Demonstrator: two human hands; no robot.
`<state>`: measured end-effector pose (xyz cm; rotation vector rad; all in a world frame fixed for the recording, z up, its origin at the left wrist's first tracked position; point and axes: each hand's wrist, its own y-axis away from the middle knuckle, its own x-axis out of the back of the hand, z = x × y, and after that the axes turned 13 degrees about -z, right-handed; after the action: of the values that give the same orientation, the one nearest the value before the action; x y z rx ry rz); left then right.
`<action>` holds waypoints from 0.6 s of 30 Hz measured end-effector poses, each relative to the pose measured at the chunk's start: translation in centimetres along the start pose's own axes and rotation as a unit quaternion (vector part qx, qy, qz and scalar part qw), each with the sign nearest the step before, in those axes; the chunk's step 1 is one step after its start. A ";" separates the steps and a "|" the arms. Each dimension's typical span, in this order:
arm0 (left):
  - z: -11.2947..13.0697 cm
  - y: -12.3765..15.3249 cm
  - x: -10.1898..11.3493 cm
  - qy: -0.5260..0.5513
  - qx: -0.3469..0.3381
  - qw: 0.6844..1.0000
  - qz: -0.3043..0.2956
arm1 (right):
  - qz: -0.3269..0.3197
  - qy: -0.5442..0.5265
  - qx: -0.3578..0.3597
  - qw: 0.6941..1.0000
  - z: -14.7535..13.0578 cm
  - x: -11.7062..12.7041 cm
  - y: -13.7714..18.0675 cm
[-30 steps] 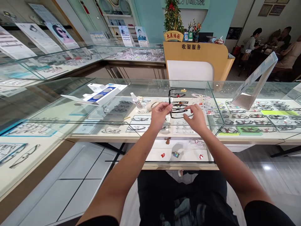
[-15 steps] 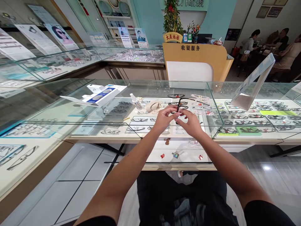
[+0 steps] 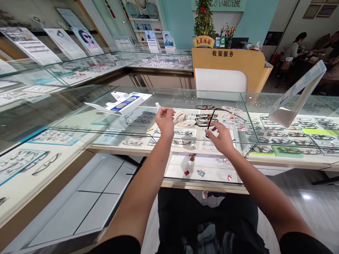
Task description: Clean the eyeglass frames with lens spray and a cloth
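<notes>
I stand at a glass display counter [image 3: 246, 106] with rows of eyeglass frames under the glass. My right hand [image 3: 221, 137] pinches a black eyeglass frame [image 3: 212, 118] by one end, holding it just above the counter top. Beyond it lie several other black frames [image 3: 205, 107]. My left hand [image 3: 164, 120] hovers to the left with its fingers curled together, and nothing shows in them. It is right beside a beige cloth [image 3: 181, 116], and the tip of a small white spray bottle [image 3: 158, 105] shows just behind it.
White and blue boxes [image 3: 124, 102] lie on the glass at left. A tilted clear sign stand [image 3: 299, 93] is at right. Small packets [image 3: 200, 173] lie on the lower shelf. A yellow cashier desk [image 3: 227, 67] stands behind, and people [image 3: 293, 49] sit at far right.
Both hands were together on the black frame. My left hand has let go and moved left toward the cloth, while the right hand keeps the frame. The view has shifted slightly.
</notes>
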<state>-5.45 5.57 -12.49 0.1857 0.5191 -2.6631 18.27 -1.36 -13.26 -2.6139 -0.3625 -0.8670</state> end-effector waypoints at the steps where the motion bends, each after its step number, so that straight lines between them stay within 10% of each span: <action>1: -0.1 -0.6 0.4 -0.006 -0.004 1.000 0.022 | 0.000 0.003 0.000 1.000 0.0 0.0 0.0; 18: -3.3 -5.7 5.9 -0.170 -0.022 0.968 0.184 | 0.020 0.004 0.007 1.000 0.5 0.6 -0.4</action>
<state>-13.02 9.45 -14.81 -0.1719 0.3859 -2.2526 18.81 -0.68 -13.19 -2.5942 -0.3109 -0.8586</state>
